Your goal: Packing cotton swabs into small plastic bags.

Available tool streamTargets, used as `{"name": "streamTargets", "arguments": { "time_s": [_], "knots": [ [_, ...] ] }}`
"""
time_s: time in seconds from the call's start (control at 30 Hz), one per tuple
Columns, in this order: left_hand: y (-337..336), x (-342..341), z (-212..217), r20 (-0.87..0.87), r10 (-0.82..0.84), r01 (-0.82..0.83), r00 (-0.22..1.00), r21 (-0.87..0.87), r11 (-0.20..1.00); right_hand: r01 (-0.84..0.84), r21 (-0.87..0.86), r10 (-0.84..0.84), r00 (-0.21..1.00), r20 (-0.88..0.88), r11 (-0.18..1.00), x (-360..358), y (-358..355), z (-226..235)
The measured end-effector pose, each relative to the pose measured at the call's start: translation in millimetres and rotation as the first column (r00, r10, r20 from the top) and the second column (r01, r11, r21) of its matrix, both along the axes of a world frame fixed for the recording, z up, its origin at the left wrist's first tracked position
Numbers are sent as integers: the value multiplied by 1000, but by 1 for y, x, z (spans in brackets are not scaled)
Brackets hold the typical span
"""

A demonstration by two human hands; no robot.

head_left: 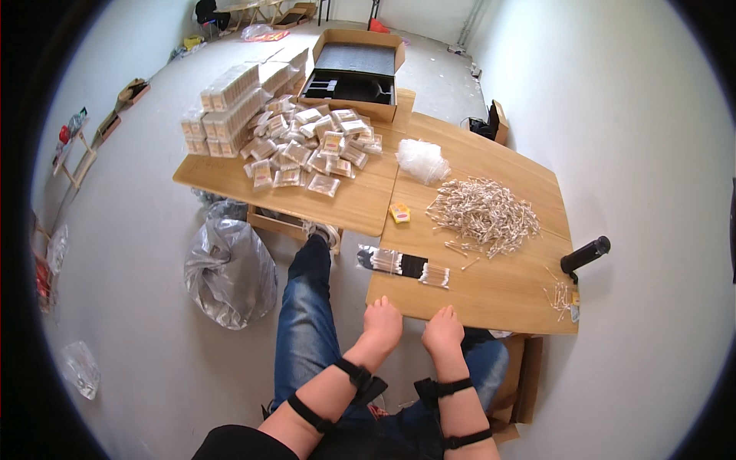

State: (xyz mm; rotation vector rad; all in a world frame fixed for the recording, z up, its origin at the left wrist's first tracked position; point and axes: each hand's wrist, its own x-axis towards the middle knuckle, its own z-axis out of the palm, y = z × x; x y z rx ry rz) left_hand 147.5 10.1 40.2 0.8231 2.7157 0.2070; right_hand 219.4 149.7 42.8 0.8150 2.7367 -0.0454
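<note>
My left hand [383,322] is at the near edge of the table with its fingers curled and pressed together. A short gap to the right, my right hand [443,331] is closed in much the same way. Whatever either hand may hold is hidden under the fingers. Just beyond them lies a dark strip [414,266]. On its left part is a clear bag of cotton swabs [383,261], and at its right end a small loose row of cotton swabs [435,275]. A big heap of loose cotton swabs [487,217] spreads farther right.
Bagged swab packs [307,146] lie piled beside stacked packs [230,107]. Behind stands an open cardboard box [353,77]. A yellow packet [399,213], clear plastic bags [422,159] and a black cylinder [585,254] are on the table. A grey bag [230,264] sits on the floor.
</note>
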Motion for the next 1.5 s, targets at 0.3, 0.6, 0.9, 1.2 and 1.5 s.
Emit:
{"name": "streamTargets", "arguments": {
  "time_s": [0.3, 0.6, 0.9, 1.2, 1.5],
  "knots": [
    [15, -12, 50, 105, 8, -1, 994, -61, 998, -86, -182, 92, 995, 25, 980, -21, 24, 57],
    [76, -44, -13, -274, -162, 265, 948, 398, 878, -210, -305, 31, 865, -500, 929, -41, 72, 17],
    [96, -53, -41, -286, -74, 194, 956, 419, 887, -184, -481, -206, 734, -647, 857, -41, 83, 2],
    [98, -55, -36, -266, -98, 188, 959, 338, 922, -165, -533, -271, 716, -643, 830, -40, 81, -5],
    [101, -59, -51, -315, -99, 213, 944, 351, 912, -257, -449, -100, 769, -631, 856, -40, 89, -24]
  ]
}}
